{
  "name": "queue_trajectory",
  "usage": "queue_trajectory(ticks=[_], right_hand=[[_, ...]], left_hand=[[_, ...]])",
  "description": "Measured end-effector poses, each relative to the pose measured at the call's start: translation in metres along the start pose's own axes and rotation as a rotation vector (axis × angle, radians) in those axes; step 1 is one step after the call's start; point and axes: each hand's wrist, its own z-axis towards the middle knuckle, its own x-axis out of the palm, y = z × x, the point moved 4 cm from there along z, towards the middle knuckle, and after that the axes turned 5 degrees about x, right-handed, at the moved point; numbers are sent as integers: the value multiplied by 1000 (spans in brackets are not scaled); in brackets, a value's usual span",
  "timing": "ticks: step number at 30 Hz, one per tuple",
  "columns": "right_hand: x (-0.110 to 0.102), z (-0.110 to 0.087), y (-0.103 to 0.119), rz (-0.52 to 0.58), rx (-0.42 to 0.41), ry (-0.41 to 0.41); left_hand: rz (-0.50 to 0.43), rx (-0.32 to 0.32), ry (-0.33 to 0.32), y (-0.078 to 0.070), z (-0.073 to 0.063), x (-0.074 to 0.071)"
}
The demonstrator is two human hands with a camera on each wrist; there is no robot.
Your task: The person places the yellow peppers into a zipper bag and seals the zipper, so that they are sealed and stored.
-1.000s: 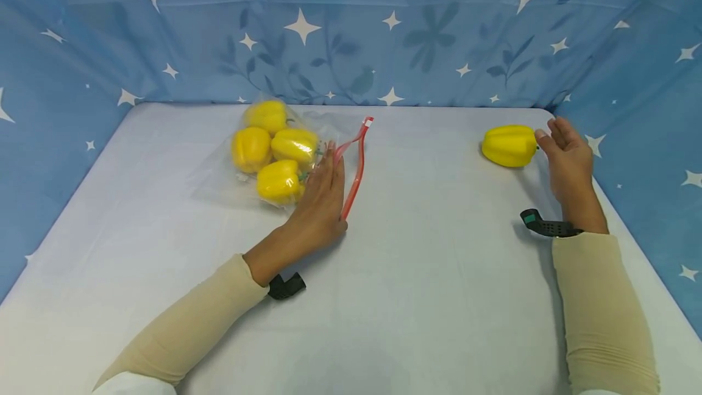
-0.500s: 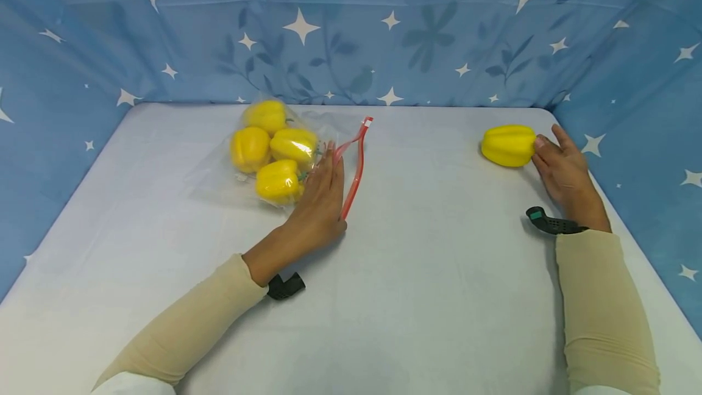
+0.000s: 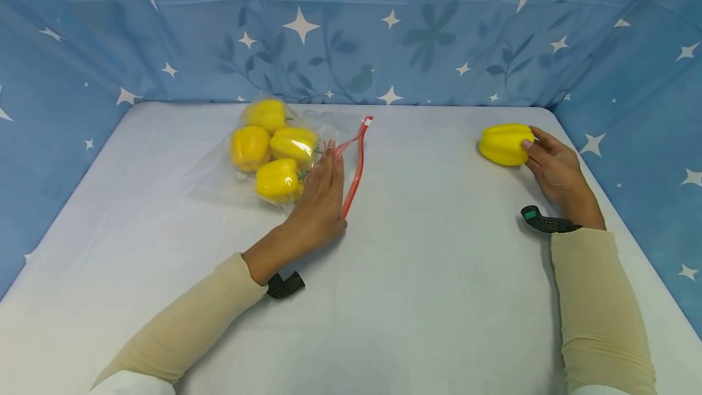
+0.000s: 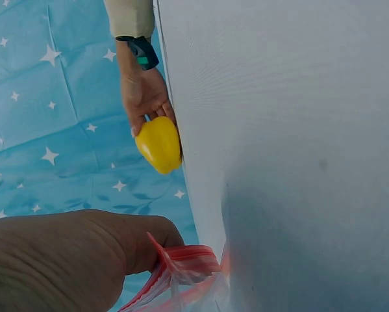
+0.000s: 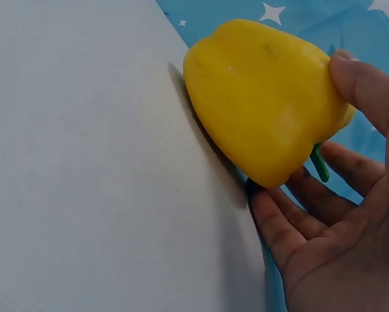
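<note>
The left hand (image 3: 320, 197) is lying flat with straight fingers on the white table (image 3: 417, 273), pressing down the mouth of a clear zip bag (image 3: 285, 151) beside its red seal strip (image 3: 355, 169). Four yellow peppers (image 3: 274, 148) are sitting inside the bag, just beyond the fingertips. Well apart to the right, the right hand (image 3: 551, 163) is curling thumb and fingers round a loose yellow pepper (image 3: 503, 144) lying on the table near the far right corner. Farthest back, a blue star-printed cloth (image 3: 351, 29) is standing around the table
</note>
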Motion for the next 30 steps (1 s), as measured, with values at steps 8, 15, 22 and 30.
queue_trajectory(ticks=[8,15,22,30], right_hand=[[13,-3,3,-101,24,31],[27,-9,6,-155,3,68],[45,-12,3,-305,-52,100],[71,-20,0,-548,-96,116]], left_hand=[[5,1,1,0,0,0],[3,-5,4,0,1,1],[21,-1,10,1,1,1],[14,-8,21,1,2,1]])
